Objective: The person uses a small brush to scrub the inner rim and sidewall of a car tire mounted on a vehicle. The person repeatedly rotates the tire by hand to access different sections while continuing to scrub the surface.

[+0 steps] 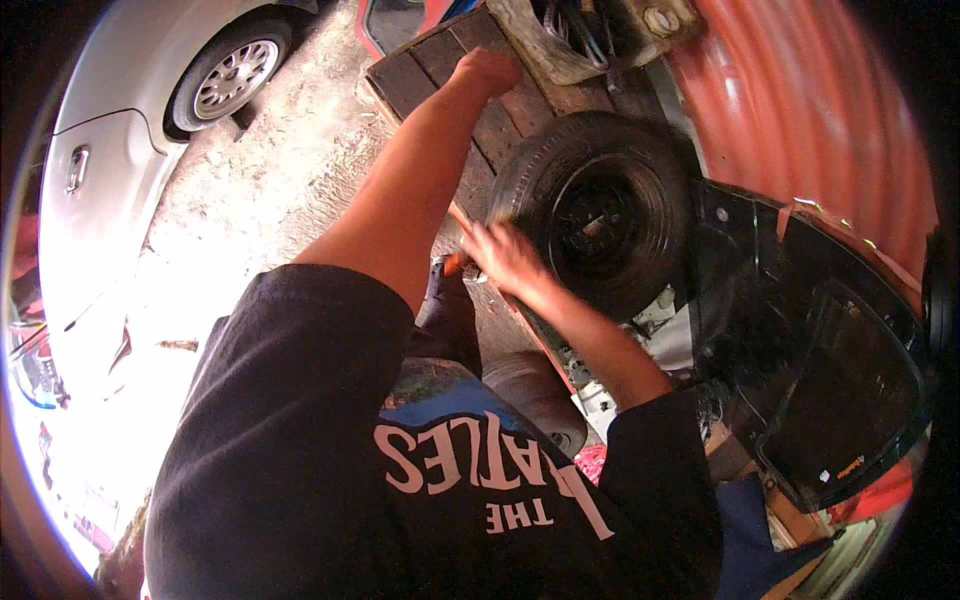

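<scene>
Stretched far forward, my left hand (490, 72) rests over the dark planks of a wooden bench (432, 62). Its fingers are turned out of sight, so I cannot tell what it holds. My right hand (505, 258), smeared by motion, is at the bench's near left edge beside a black tire on a dark wheel rim (600, 215). A small orange object (456, 263) shows just left of its fingers; whether they grip it is unclear. The tire lies flat on the bench.
A tray with tools (575, 40) sits at the bench's far end. Red corrugated sheeting (800, 90) rises on the right, with a dark glazed panel (840, 370) below. A silver car (105, 190) stands left. A grey cylinder (535, 395) is under the bench edge.
</scene>
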